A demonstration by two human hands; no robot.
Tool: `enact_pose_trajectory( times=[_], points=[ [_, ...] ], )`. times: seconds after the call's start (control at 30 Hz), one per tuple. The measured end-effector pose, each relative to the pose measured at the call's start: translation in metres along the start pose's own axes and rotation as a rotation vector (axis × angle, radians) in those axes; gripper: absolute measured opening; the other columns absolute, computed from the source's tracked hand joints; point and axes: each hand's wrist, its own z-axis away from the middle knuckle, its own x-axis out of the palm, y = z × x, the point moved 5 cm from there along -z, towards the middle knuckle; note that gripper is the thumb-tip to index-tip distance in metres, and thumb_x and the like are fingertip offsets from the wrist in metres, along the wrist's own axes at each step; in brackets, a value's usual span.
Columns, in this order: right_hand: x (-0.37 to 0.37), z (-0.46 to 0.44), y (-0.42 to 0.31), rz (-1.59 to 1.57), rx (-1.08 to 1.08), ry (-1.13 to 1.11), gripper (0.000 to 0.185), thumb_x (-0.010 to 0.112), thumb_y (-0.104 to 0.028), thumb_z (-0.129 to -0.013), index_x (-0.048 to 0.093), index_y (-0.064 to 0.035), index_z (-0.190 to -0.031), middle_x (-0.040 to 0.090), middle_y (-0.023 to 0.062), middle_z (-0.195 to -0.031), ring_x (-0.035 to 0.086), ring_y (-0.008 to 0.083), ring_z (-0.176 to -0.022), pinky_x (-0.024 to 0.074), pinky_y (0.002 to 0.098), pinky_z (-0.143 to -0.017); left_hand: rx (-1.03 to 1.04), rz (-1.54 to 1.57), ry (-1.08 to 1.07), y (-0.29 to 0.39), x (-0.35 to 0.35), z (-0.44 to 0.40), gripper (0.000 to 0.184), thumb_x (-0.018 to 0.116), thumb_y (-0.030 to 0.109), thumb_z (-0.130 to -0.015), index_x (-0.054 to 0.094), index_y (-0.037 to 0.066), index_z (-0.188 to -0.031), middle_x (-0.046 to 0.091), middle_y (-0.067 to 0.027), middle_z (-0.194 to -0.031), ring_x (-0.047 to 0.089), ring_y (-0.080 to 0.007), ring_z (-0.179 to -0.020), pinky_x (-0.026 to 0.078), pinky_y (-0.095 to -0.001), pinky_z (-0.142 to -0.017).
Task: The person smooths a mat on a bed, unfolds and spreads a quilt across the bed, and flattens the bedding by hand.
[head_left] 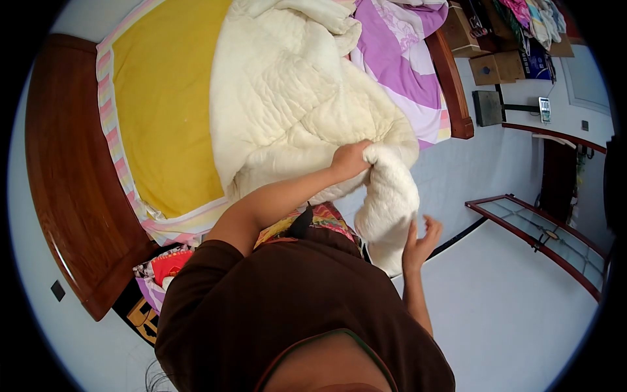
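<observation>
A cream quilt (pixel 287 91) lies bunched over the bed, with one corner hanging past the near side. My left hand (pixel 351 161) is closed around that corner, gripping a fold of the quilt. Below the grip, the loose end drops down in front of my body. Beside this hanging end is my right hand (pixel 421 240), its fingers apart and curved. The thumb side is close to the cloth; whether it touches I cannot tell.
The bed has a yellow sheet (pixel 160 111), a wooden headboard (pixel 78 163) and a wooden footboard (pixel 454 91). Purple-and-white bedding (pixel 401 59) lies near the foot. Cardboard boxes (pixel 496 68) stand beyond it. A wood-framed glass door (pixel 542 238) stands at right.
</observation>
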Motion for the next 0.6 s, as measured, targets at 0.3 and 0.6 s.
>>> enact_pose_trajectory(
  times=[0.3, 0.6],
  points=[
    [0.119, 0.026, 0.077, -1.385, 0.625, -0.597, 0.080, 0.064, -0.047, -0.075, 0.026, -0.0100, -0.136, 0.036, 0.0045, -0.136, 0.031, 0.0230, -0.127, 0.0242, 0.0460, -0.103, 0.219, 0.003, 0.008, 0.128, -0.019, -0.002, 0.041, 0.068, 0.027, -0.063, 0.058, 0.011, -0.100, 0.063, -0.0147, -0.080, 0.061, -0.0332, -0.077, 0.047, -0.0425, -0.067],
    [0.069, -0.065, 0.037, -1.733, 0.707, -0.385, 0.071, 0.056, -0.051, -0.080, 0.030, -0.0133, -0.134, 0.034, 0.0093, -0.137, 0.038, 0.0295, -0.123, 0.0315, 0.0552, -0.099, 0.428, -0.331, -0.172, 0.097, -0.002, 0.029, 0.031, 0.065, 0.018, -0.065, 0.056, 0.004, -0.090, 0.054, -0.0127, -0.078, 0.056, -0.0318, -0.077, 0.045, -0.0420, -0.069]
  ],
)
